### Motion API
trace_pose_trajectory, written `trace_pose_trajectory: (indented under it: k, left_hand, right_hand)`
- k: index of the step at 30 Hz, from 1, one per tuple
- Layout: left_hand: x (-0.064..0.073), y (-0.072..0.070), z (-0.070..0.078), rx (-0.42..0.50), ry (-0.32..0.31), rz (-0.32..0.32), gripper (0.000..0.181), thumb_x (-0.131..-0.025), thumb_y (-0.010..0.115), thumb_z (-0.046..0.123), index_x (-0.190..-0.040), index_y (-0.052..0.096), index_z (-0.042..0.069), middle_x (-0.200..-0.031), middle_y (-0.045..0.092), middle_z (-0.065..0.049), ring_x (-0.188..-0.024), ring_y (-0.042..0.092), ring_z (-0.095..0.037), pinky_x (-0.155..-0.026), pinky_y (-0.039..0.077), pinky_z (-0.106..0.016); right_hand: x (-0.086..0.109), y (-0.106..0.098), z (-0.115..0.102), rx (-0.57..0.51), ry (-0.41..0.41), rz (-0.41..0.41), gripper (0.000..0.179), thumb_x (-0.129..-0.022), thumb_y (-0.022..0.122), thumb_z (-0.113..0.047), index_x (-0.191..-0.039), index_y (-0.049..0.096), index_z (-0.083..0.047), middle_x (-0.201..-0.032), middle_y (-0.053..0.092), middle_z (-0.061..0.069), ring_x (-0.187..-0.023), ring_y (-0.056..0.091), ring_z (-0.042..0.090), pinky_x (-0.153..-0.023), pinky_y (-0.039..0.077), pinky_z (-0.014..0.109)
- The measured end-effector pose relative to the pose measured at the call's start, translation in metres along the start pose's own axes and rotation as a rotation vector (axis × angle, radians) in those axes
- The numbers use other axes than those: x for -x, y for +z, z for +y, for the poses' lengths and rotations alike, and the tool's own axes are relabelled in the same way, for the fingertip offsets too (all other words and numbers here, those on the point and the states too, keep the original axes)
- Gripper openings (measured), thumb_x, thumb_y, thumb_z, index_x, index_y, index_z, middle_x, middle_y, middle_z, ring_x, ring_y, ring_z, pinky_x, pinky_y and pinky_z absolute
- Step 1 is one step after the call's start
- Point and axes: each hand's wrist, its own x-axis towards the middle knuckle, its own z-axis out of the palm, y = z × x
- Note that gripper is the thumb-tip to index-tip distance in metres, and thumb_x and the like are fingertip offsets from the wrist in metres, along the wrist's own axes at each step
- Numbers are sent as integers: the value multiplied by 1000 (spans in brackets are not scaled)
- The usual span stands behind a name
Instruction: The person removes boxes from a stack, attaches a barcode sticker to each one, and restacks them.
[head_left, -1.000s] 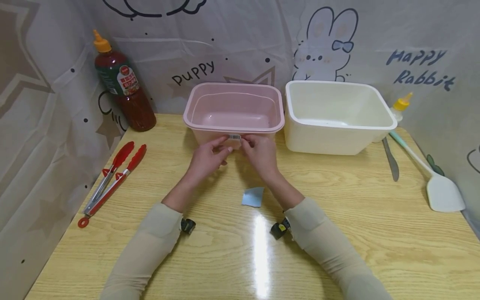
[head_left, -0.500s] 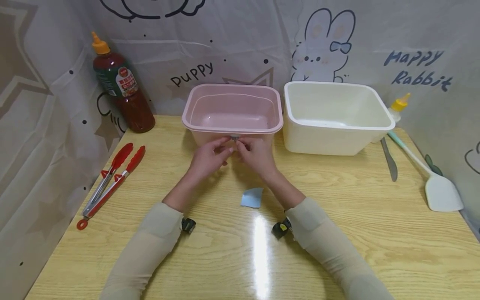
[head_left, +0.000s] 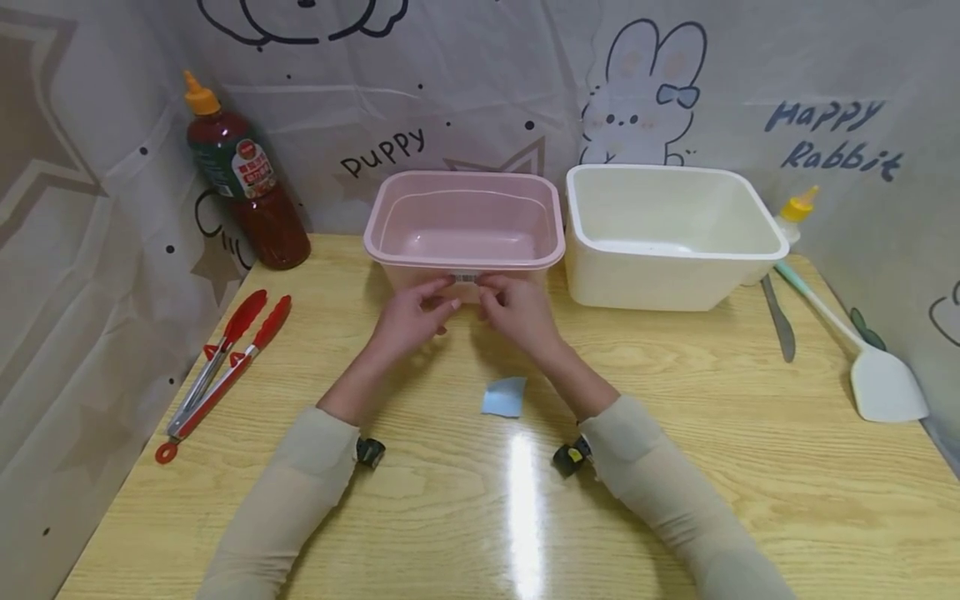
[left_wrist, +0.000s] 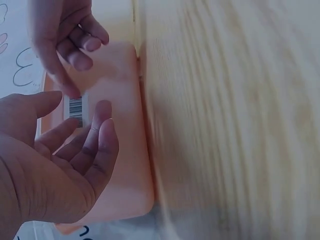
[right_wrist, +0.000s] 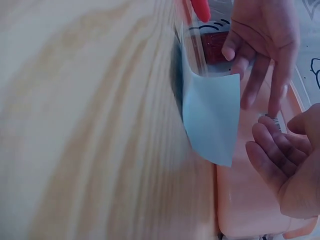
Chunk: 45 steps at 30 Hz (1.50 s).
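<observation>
A barcode sticker (head_left: 465, 278) lies against the front wall of the pink plastic bin (head_left: 465, 262), just under its rim. My left hand (head_left: 412, 321) touches the sticker's left end with its index fingertip, thumb held apart. On the other end rests the index finger of my right hand (head_left: 519, 312). In the left wrist view the sticker (left_wrist: 76, 109) shows flat on the wall between both index fingertips. The remaining fingers of each hand are loosely bent around nothing. A light blue paper piece (head_left: 503, 397) with one edge lifted lies on the table between my forearms.
Right of the pink bin stands a white bin (head_left: 675, 279). A sauce bottle (head_left: 251, 187) and red-tipped tongs (head_left: 225, 367) are at left. At right are a knife (head_left: 778, 321), a white spatula (head_left: 888, 385) and a yellow-capped bottle (head_left: 795, 212).
The sticker went from between the fingers of both hands to flat on the bin's wall. My right fingers moved in toward its middle, then back out to its right end.
</observation>
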Motion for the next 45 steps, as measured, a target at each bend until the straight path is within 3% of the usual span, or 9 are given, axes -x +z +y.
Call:
trace_pose_trajectory:
  k: [4, 8, 11, 15, 20, 28, 32, 37, 45]
  left_hand:
    - [-2, 3, 2, -16, 26, -26, 53, -100, 65, 33, -149, 53, 18, -137, 66, -11, -82, 73, -28, -64, 54, -26]
    - [-1, 1, 4, 0, 31, -24, 52, -100, 64, 33, -149, 53, 19, -132, 67, -11, -83, 72, -27, -67, 55, -28]
    - [2, -3, 1, 11, 10, -23, 53, -101, 64, 31, -150, 51, 18, -134, 66, -12, -84, 71, -27, -67, 54, -27]
    - [2, -3, -4, -16, -25, -64, 57, -100, 65, 32, -153, 47, 19, -137, 65, -15, -86, 73, -29, -64, 54, -25]
    - [1, -3, -1, -67, -10, -101, 62, -100, 64, 39, -155, 43, 22, -137, 65, -13, -87, 74, -29, -63, 54, -27]
    - [3, -13, -7, -87, -33, -105, 61, -100, 63, 38, -156, 42, 25, -149, 56, -12, -89, 73, -28, -64, 55, -29]
    - [0, -10, -10, -104, -2, -130, 60, -100, 63, 37, -155, 44, 22, -142, 61, -12, -85, 72, -25, -65, 56, -30]
    - [0, -12, -4, -74, 49, -144, 60, -101, 62, 37, -156, 43, 22, -126, 69, -13, -88, 71, -24, -65, 54, -29]
    - [0, -15, -9, -31, 58, -139, 58, -102, 60, 30, -156, 41, 18, -142, 59, -19, -92, 73, -30, -77, 61, -40]
  right_hand:
    - [-2, 2, -1, -54, 4, -54, 33, -98, 53, -11, -126, 69, 0, -80, 76, 15, -65, 69, 20, -55, 53, 21]
    - [0, -2, -3, -82, 17, -43, 33, -101, 53, -14, -127, 68, -1, -82, 75, 17, -71, 72, 29, -56, 55, 25]
    - [4, -5, -3, -28, 41, -34, 33, -100, 55, -17, -126, 68, 0, -80, 76, 13, -64, 70, 24, -52, 52, 24]
    - [7, -3, 0, 75, 48, -105, 39, -99, 56, -19, -133, 64, -1, -80, 77, 8, -60, 66, 12, -51, 48, 22]
    - [3, 0, -5, 64, 7, -157, 45, -101, 55, -25, -143, 57, -6, -83, 77, 9, -69, 70, 14, -57, 53, 24]
    - [8, -8, -1, 86, 56, -178, 45, -101, 55, -21, -144, 56, -9, -84, 77, 7, -66, 69, 14, -57, 54, 27]
    - [7, -6, 1, 61, 52, -235, 49, -102, 57, -23, -149, 51, -10, -90, 78, 9, -75, 74, 20, -60, 56, 26]
    - [5, -8, -5, 67, 5, -246, 50, -102, 54, -20, -151, 49, -11, -90, 76, 14, -68, 67, 17, -58, 52, 26]
    - [8, -13, 4, 49, 45, -230, 47, -101, 56, -17, -147, 53, -10, -92, 77, 13, -73, 71, 19, -60, 56, 26]
